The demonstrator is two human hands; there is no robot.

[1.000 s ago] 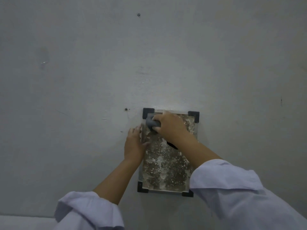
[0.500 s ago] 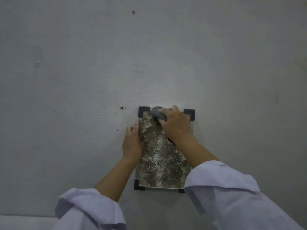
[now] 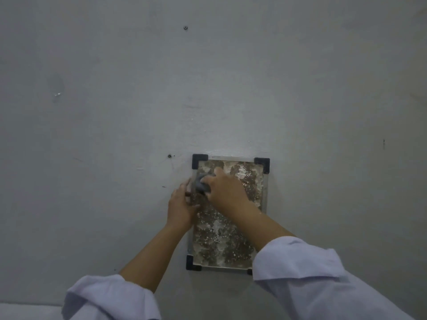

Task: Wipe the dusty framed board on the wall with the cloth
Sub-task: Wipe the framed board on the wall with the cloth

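Pressing cloth near board left edge

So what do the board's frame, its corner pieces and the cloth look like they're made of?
Frame: pale, smooth rail, probably aluminium or plastic. Corner pieces: matte black, likely plastic caps. Cloth: grey, bunched and soft, apparently fabric, gripped by the right hand.

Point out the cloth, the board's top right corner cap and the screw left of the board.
cloth (image 3: pixel 200 184): head view, on its grey bunched middle.
corner cap (image 3: pixel 263 163): head view, on the black top right cap.
screw (image 3: pixel 169 155): head view, on its head in the wall.
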